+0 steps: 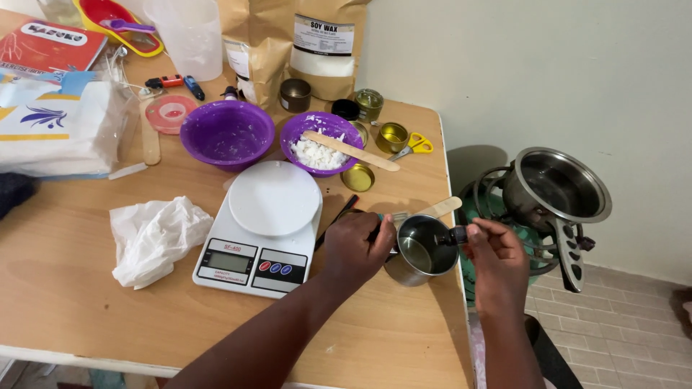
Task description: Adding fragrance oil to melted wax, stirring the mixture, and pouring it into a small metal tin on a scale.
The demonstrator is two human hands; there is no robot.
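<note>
Starting at the table's [86, 302] left side, a crumpled tissue [151, 238] lies beside a white kitchen scale [263, 230], with two purple bowls [227, 133] behind it. Near the right edge, the left hand [357, 248] curls its fingers around the handle of a small metal cup [422, 248], steadying it. The right hand [497, 256] pinches a small dark bottle [455, 235], tipped over the cup's rim. Off the edge sits a steel pot [555, 187].

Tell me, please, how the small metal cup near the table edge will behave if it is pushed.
The metal cup probably slides easily on the smooth wooden table. It holds some liquid, so a push may slosh it. It stands close to the edge, so it could fall, though the left hand steadies it.
</note>
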